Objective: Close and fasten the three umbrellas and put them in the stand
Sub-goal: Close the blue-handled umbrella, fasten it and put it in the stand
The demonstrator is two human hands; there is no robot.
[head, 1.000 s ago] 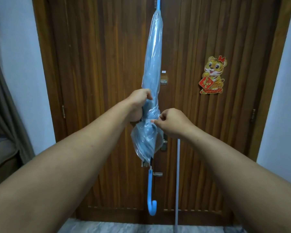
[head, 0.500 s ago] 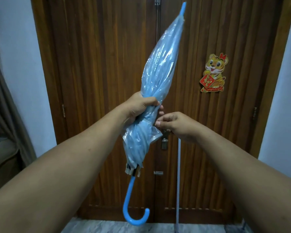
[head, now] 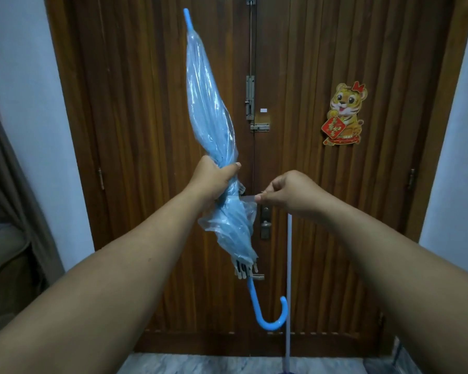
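Dark wooden double doors (head: 308, 184) fill the background, flanked by pale walls, with a strip of marbled floor (head: 227, 364) at the bottom edge. A tiger sticker (head: 345, 114) is fixed to the right-hand door leaf, and metal bolts (head: 250, 101) sit along the centre seam. A thin white pole (head: 288, 279) stands upright just before the doors, right of centre; its lower end is cut off by the frame edge.

Blue umbrella (head: 211, 109): closed, canopy gathered, held in the air in front of the doors. It is tilted, tip up and to the left, curved handle (head: 271, 315) down and to the right, clear of the floor. The lower canopy below the grip is loose and bunched.

Left hand (head: 214, 182): fingers clenched around the umbrella at about mid-length, thumb across the folds.

Right hand (head: 284, 191): thumb and forefinger pinch the end of a narrow translucent strap (head: 247, 198), which runs level from the canopy to the fingers. The hand itself is apart from the canopy, just to its right. Whether the strap is fastened cannot be told.

No stand is visible in this view.
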